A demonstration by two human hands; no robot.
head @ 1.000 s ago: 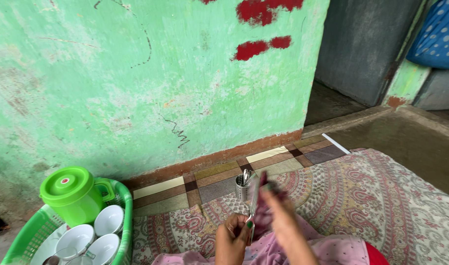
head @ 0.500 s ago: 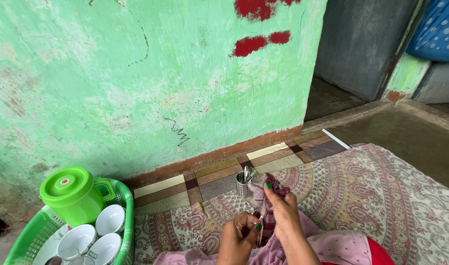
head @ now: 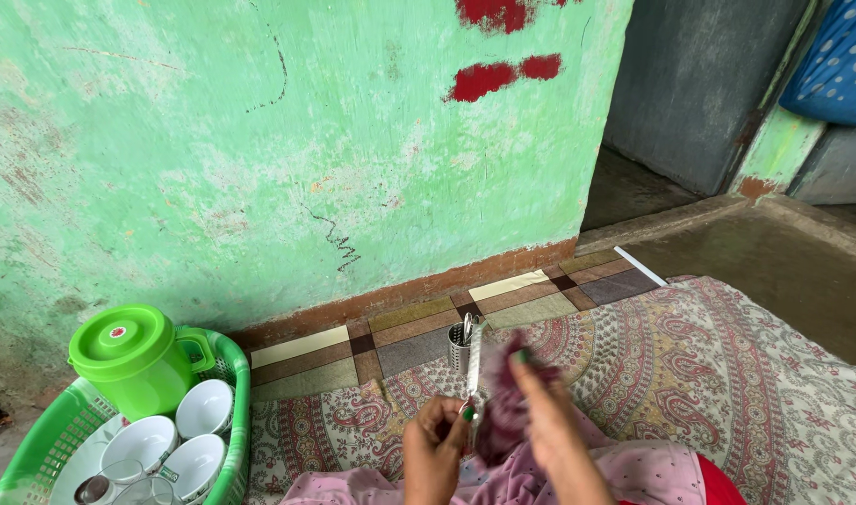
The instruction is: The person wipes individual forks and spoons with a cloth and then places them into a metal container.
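My left hand (head: 434, 446) pinches the lower end of a long metal utensil (head: 474, 367), which stands upright in front of me. My right hand (head: 546, 423) grips a dark maroon cloth (head: 503, 407) and presses it against the utensil's lower part. Just behind the hands, a small perforated metal holder (head: 459, 347) with cutlery in it stands on the patterned mat (head: 727, 374). Which kind of utensil I hold is too blurred to tell.
At the left a green plastic basket (head: 231, 411) holds a green lidded jug (head: 133, 360), white bowls (head: 203, 407) and a glass. A green painted wall (head: 306, 159) rises behind. A doorway (head: 680, 103) opens at the right, beside a bare floor (head: 783, 271).
The utensil has risen upright from low between my hands. My right hand with the cloth has slid down along it. The view shifted slightly.
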